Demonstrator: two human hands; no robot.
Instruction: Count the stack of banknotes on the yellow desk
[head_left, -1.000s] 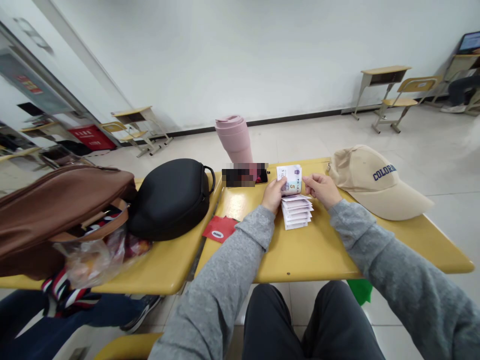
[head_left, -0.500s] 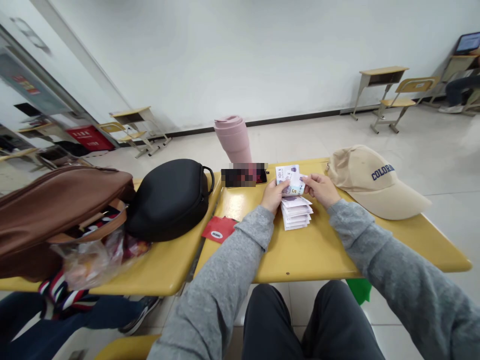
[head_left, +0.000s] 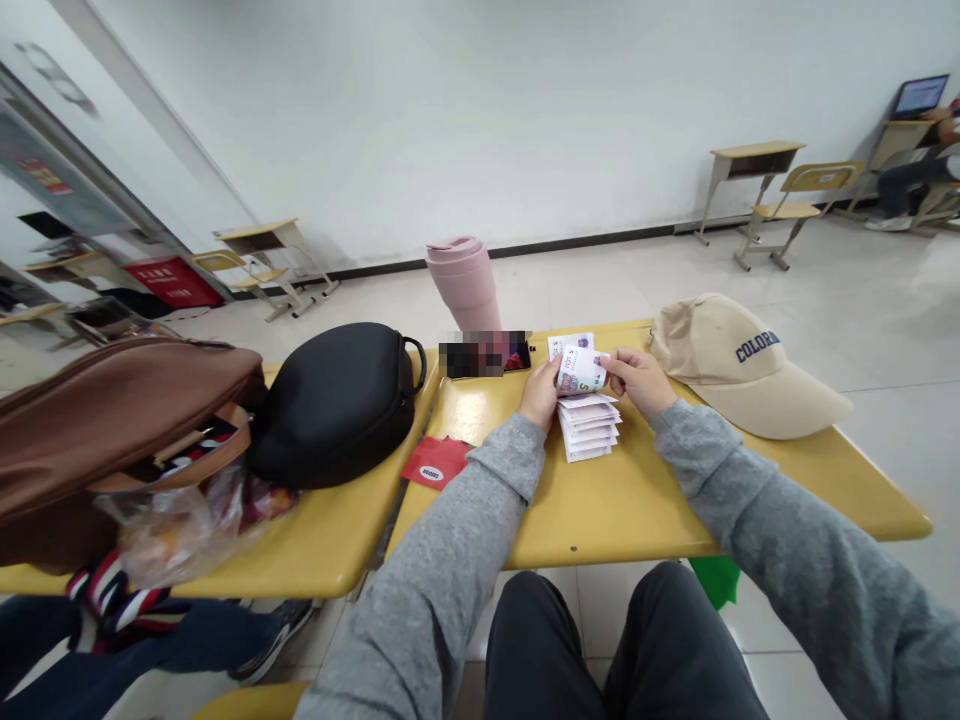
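Observation:
Over the yellow desk [head_left: 637, 500], my left hand [head_left: 541, 391] and my right hand [head_left: 634, 380] both pinch a bundle of banknotes [head_left: 577, 368] held upright. The front note curls forward and down between my fingers. Below the hands, several more notes [head_left: 589, 426] lie fanned flat on the desk, one overlapping the other. Grey sleeves cover both arms.
A beige cap [head_left: 739, 365] lies right of my hands, a pink cup [head_left: 466, 285] stands at the far edge. On the left desk sit a black case [head_left: 337, 400] and a brown bag [head_left: 112, 440]. A red packet [head_left: 436, 462] lies near the desk gap. Another person sits far right [head_left: 911, 175].
The front note of the held bundle has bent forward and down under my right fingers. The view has tilted slightly; the fanned notes have not moved.

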